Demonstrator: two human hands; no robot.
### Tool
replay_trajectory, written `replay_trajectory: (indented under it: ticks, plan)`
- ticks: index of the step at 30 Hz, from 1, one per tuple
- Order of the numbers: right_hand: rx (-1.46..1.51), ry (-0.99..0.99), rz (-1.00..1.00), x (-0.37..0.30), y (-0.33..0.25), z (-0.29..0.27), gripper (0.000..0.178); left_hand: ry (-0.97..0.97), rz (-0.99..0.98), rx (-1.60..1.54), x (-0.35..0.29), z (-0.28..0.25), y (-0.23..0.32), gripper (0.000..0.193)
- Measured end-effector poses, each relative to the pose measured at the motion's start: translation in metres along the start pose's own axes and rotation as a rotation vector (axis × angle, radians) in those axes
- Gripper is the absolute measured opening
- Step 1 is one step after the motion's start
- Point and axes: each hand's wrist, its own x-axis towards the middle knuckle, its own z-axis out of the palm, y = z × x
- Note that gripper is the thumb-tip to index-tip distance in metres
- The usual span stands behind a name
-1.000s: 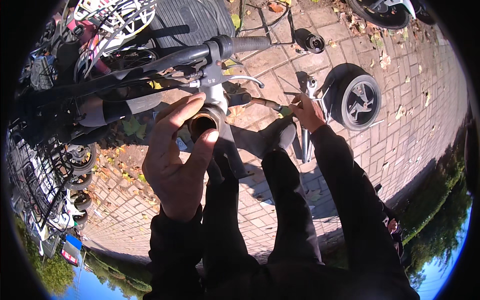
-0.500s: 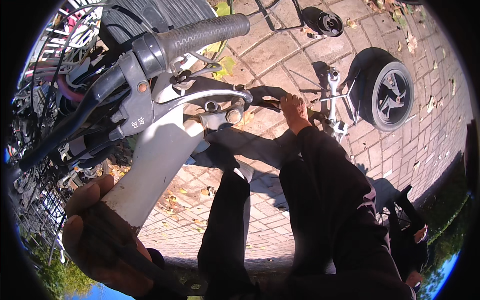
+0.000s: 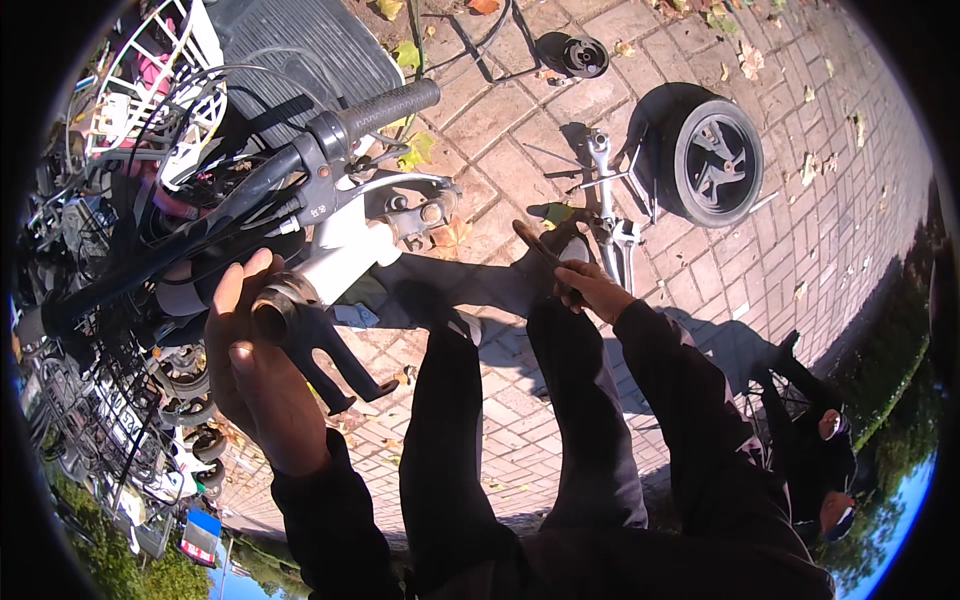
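Note:
At the left, a white tube [image 3: 345,265] with an open, metal-rimmed end slants toward me; a black two-pronged fork [image 3: 345,368] sits beside that end. My left hand [image 3: 265,375] curls round the tube's end, thumb on the near side. Its full contact is partly hidden. Beyond it lie a black handlebar [image 3: 215,215] with a ribbed grip [image 3: 390,107] and a silver brake lever [image 3: 385,185]. My right hand [image 3: 595,288] is closed on a slim dark tool [image 3: 538,243], raised above the paving near my right knee. The tool's exact kind is unclear.
Wrenches [image 3: 604,190] lie on the brick paving, left of a small black-tyred wheel [image 3: 712,165]. A round black part [image 3: 584,57] lies farther off. A ribbed dark board [image 3: 300,60] and a white basket [image 3: 140,80] stand far left. Another person [image 3: 815,460] is at the lower right.
My right hand has come up and nearer from the paving, with the slim dark tool in it. The handlebar and white tube appear farther off, and my left hand has shifted up and right.

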Motion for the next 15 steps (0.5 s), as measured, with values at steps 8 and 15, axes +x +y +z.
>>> replay_trajectory:
  ticks: [8, 15]
  plan:
    - [-0.097, 0.072, -0.188, -0.183, -0.043, 0.084, 0.035, -0.101, -0.771, -0.369, -0.117, 0.013, 0.007, 0.036]
    - [0.298, -0.338, -0.171, -0.268, -0.059, 0.145, 0.046, -0.590, -0.509, -0.629, -0.166, 0.042, 0.092, 0.035]
